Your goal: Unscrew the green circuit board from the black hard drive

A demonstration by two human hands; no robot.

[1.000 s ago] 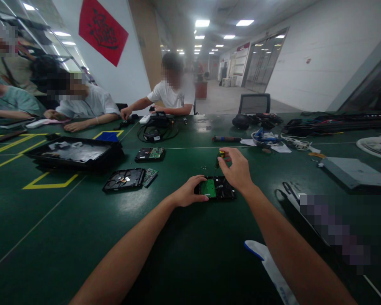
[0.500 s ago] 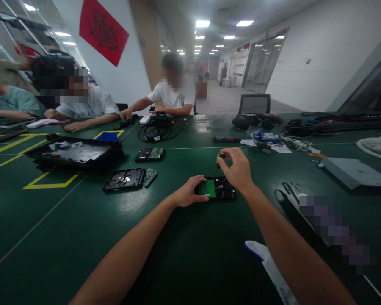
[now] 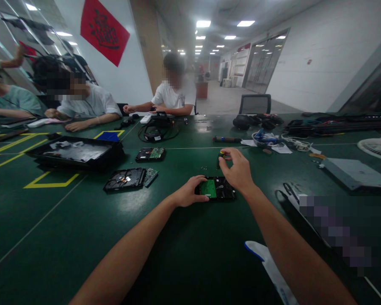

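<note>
A black hard drive with a green circuit board lies on the green table in front of me. My left hand grips its left edge, fingers curled on it. My right hand is closed round a small screwdriver with a yellow and black handle, held upright over the drive's far side. A few tiny screws lie just beyond the drive.
An opened drive with a loose board and another drive lie to the left, by a black tray. Cables, tools and a second screwdriver fill the far side. Three people sit at the far left. A white glove lies near my right arm.
My right hand has turned slightly on the screwdriver handle, and the tool stays over the drive. My left hand has not moved. People at the far left have shifted.
</note>
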